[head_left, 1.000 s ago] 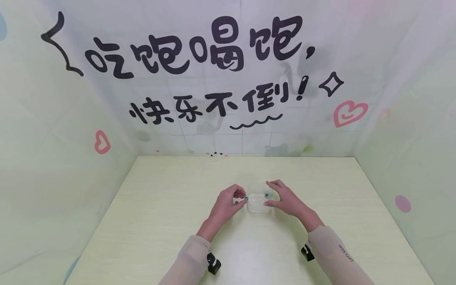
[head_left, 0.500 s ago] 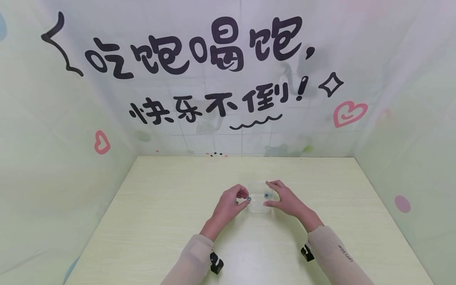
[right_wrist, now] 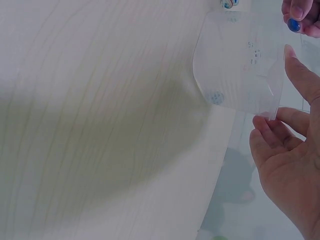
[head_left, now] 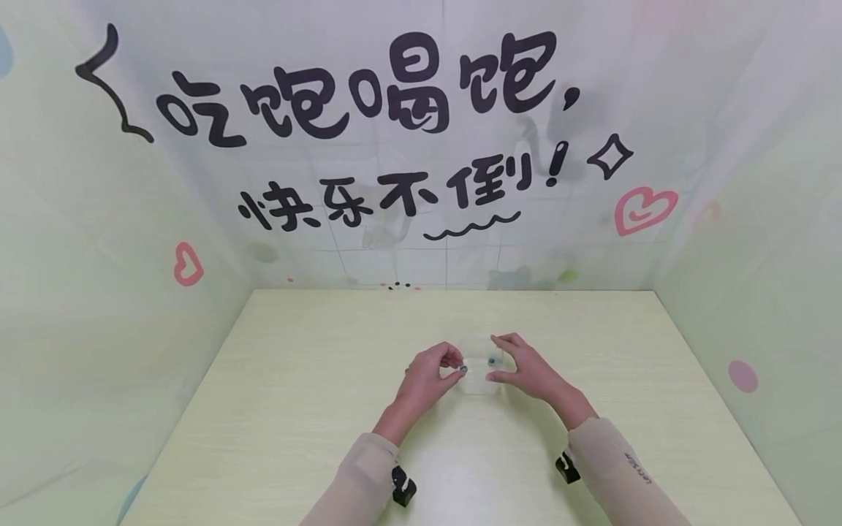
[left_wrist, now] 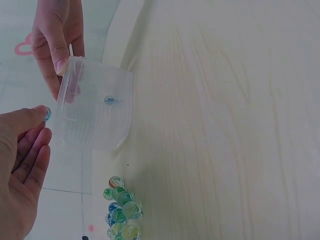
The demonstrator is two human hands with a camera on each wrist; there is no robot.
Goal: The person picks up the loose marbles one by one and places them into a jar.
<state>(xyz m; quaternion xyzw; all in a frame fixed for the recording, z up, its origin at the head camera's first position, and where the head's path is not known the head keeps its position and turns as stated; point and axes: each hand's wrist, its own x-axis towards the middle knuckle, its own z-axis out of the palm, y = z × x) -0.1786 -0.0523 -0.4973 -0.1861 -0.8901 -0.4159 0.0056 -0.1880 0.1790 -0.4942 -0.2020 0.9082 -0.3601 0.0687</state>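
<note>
My left hand (head_left: 424,374) pinches a blue glass marble (left_wrist: 48,114) between thumb and index finger, right at the left rim of a clear plastic box (left_wrist: 92,125). On the table, the box stands upright with its mouth facing up. From the other side my right hand (head_left: 534,371) grips the box's rim with thumb and fingers (right_wrist: 262,131). A single blue marble (left_wrist: 109,100) shows through the wall, lying inside the box towards the right hand.
Several glass marbles (left_wrist: 120,207), green, blue and yellowish, lie clustered on the pale wooden table (head_left: 276,409) left of the box. In the head view the left hand mostly hides them. Printed curtains (head_left: 421,256) enclose the table's back and sides.
My left hand has shifted slightly right with its marble, from beside the box to over its left rim. The right hand and the box have stayed in place.
</note>
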